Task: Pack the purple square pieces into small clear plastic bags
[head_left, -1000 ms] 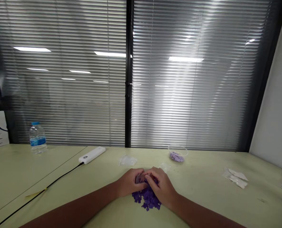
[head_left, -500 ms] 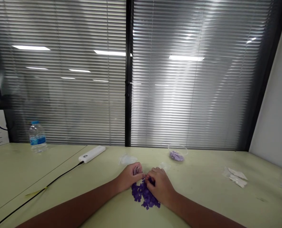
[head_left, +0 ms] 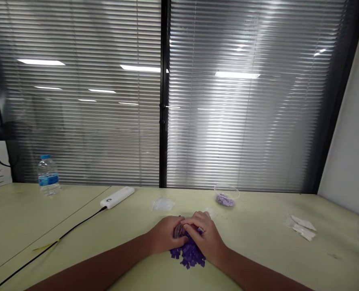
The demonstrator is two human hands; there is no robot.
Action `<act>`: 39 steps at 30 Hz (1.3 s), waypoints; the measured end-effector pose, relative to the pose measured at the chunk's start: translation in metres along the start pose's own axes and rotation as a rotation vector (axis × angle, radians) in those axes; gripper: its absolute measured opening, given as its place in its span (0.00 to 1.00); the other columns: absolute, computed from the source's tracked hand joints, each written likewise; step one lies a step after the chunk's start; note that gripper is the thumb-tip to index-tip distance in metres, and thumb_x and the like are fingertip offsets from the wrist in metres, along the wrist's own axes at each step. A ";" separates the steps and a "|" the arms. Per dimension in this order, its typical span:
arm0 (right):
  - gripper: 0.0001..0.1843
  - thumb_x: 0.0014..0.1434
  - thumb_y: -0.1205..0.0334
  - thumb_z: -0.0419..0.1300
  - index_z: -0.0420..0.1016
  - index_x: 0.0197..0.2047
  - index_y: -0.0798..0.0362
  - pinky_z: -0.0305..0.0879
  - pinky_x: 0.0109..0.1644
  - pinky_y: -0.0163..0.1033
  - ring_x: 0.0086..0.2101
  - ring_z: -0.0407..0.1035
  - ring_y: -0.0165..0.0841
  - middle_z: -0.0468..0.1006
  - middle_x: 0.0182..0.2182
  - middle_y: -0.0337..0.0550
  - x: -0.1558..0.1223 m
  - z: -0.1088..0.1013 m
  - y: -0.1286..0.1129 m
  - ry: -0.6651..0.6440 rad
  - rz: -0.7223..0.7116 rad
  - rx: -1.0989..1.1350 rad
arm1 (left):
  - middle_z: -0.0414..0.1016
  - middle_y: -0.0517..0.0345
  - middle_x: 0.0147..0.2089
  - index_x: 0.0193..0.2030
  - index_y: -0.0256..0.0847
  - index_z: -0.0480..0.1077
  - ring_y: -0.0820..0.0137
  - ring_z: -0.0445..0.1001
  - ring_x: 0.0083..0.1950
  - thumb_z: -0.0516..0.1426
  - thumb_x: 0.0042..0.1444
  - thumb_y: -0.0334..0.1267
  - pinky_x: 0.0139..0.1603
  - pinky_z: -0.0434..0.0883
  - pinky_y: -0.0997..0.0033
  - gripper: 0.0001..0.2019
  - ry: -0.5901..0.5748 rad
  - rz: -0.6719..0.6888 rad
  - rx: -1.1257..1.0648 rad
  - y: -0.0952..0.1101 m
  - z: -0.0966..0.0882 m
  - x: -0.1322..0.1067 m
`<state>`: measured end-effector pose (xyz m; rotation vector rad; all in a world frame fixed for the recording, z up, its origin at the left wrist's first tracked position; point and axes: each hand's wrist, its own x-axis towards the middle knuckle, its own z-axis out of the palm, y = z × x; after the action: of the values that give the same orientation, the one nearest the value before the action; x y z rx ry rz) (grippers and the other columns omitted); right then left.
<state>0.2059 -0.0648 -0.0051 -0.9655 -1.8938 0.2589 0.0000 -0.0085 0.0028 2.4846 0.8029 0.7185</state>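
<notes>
At the left of the desk point(head_left: 258, 250), a water bottle point(head_left: 48, 178) stands near the blinds point(head_left: 91, 133); a black cable point(head_left: 76, 226) runs up to a white power bank point(head_left: 118, 197), presumably placed aside so the cable keeps off the left arm; next, a clear plastic bag point(head_left: 163, 204) lies flat; the left hand point(head_left: 163, 235) has its fingers curled around a small clear object point(head_left: 178, 231), seemingly to steady it beside the pile of purple pieces point(head_left: 192, 256); that pile lies on the desk between and partly under both hands, likely for short reach; the right hand point(head_left: 206, 235) arches over it, thumb and forefinger close to the clear object, though one cannot tell whether they grip anything; a clear round container point(head_left: 227, 188) holds lilac pieces point(head_left: 224, 200) farther back, probably safe from knocks; white packets point(head_left: 302, 227) lie well apart at right.
</notes>
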 end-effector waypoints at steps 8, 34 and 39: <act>0.15 0.74 0.58 0.55 0.79 0.37 0.48 0.59 0.53 0.43 0.38 0.73 0.35 0.80 0.34 0.38 0.001 -0.001 -0.006 0.049 0.098 0.003 | 0.67 0.64 0.28 0.32 0.41 0.69 0.70 0.63 0.31 0.67 0.56 0.49 0.32 0.60 0.72 0.16 0.003 -0.142 -0.296 -0.001 -0.004 0.005; 0.07 0.62 0.69 0.66 0.79 0.33 0.48 0.60 0.53 0.46 0.43 0.72 0.39 0.79 0.37 0.39 0.000 0.009 0.008 -0.029 0.114 -0.097 | 0.62 0.66 0.30 0.33 0.41 0.64 0.71 0.60 0.31 0.65 0.59 0.50 0.33 0.60 0.73 0.18 0.015 -0.196 -0.439 -0.011 -0.007 0.011; 0.09 0.68 0.59 0.62 0.80 0.35 0.50 0.65 0.47 0.43 0.38 0.73 0.39 0.78 0.33 0.41 0.003 0.001 0.012 0.160 0.204 0.176 | 0.63 0.66 0.29 0.34 0.42 0.66 0.71 0.62 0.30 0.61 0.58 0.40 0.32 0.60 0.73 0.09 -0.042 -0.149 -0.238 -0.004 -0.006 0.006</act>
<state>0.2102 -0.0547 -0.0106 -1.0286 -1.6010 0.4481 -0.0012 -0.0010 0.0075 2.1959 0.8261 0.6646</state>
